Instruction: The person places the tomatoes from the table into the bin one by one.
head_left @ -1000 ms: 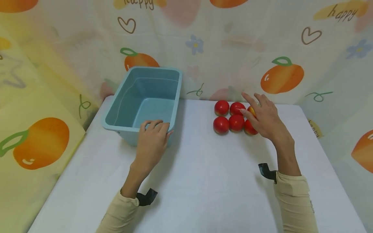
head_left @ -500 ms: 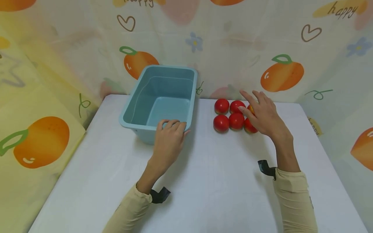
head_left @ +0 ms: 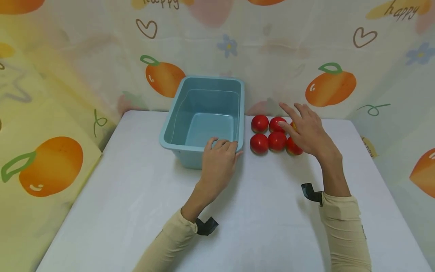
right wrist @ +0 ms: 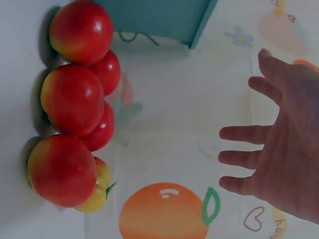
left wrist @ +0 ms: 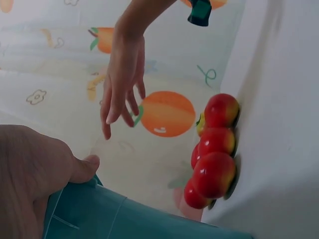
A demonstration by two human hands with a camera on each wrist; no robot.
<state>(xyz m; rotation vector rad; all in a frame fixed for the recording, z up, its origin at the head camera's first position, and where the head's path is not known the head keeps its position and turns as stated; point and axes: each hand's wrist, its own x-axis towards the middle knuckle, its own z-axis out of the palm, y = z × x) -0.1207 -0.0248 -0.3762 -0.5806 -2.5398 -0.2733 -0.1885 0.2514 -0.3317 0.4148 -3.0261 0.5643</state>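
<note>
My left hand (head_left: pixel 219 164) grips the near rim of the blue bin (head_left: pixel 212 100), beside 6 fruits (head_left: pixel 259 144); my right hand (head_left: pixel 307 132), spread wide, hovers above, partly blocking some. White tabletop (head_left: pixel 272 211), fruit-printed cloth (head_left: pixel 268 60) behind.

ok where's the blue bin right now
In the head view, the blue bin is just left of the red fruits, toward the back of the white table.

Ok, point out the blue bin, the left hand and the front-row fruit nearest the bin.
Blue bin (head_left: pixel 214 101): head view, inner far wall.
Left hand (head_left: pixel 218 164): head view, back of the hand.
Front-row fruit (head_left: pixel 259 144): head view, middle of its red skin.
</note>
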